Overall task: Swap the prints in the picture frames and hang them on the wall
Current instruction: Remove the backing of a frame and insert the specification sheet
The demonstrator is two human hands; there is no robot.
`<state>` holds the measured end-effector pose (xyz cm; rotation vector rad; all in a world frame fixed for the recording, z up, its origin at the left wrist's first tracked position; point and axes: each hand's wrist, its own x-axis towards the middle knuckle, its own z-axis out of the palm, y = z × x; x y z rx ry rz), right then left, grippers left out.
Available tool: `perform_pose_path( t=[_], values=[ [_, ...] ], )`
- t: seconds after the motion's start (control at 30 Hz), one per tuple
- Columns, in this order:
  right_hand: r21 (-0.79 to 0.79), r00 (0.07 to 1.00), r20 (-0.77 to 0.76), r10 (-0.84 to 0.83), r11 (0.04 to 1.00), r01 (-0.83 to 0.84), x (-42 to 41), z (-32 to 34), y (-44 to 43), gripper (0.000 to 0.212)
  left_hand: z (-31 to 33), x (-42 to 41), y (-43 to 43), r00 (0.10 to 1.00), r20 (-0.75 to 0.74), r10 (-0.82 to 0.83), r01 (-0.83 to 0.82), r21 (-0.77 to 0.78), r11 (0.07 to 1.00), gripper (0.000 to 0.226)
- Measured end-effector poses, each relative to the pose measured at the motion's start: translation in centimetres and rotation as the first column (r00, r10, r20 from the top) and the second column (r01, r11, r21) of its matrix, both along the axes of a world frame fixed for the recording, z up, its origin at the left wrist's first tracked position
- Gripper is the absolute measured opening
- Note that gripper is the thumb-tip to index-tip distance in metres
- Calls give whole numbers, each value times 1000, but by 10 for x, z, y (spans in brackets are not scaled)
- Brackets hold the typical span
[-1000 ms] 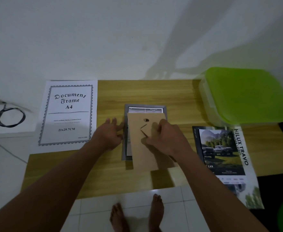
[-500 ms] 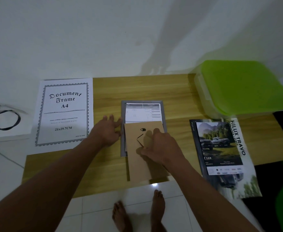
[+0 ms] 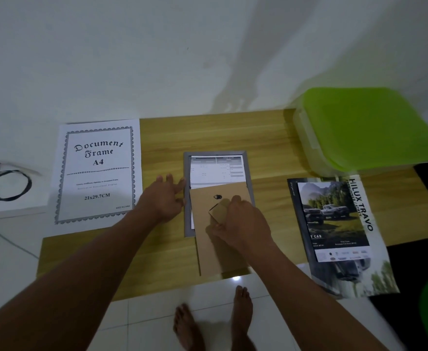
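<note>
My right hand pinches the folding stand flap on the brown backing board, which sits half slid out of the grey picture frame toward the bench's near edge. My left hand lies flat, fingers spread, holding nothing, against the frame's left side. I see a wood-grain bench against a white wall, white tiled floor below. A white printed sheet shows inside the frame, mid-bench
</note>
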<state>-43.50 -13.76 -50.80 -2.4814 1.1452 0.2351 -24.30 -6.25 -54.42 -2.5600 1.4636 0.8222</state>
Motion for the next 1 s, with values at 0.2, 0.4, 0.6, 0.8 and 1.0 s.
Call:
perform_pose_path(
  t=[0.2, 0.4, 0.6, 0.8, 1.0],
  values=[
    [22, 1000, -3, -16, 1000, 16, 1, 2, 1, 59, 0, 0, 0, 1000, 2, -3, 3, 2, 1000, 62],
    [20, 999, 4, -37, 999, 37, 0, -1, 5, 59, -2, 0, 0, 1000, -1, -5, 5, 15, 1000, 62],
    [-13, 999, -28, -23, 1000, 23, -4, -6, 4, 56, -2, 0, 0, 1000, -3, 1, -1, 8, 1000, 62],
    [-153, 990, 43, 132, 980, -124, 15, -7, -19, 39, -7, -1, 1, 1000, -12, 23, -23, -29, 999, 61],
    [-62, 874, 93, 476, 879, -472, 58, -24, -69, 45, -17, -5, 3, 992, -55, 113, -117, -88, 989, 74]
  ],
)
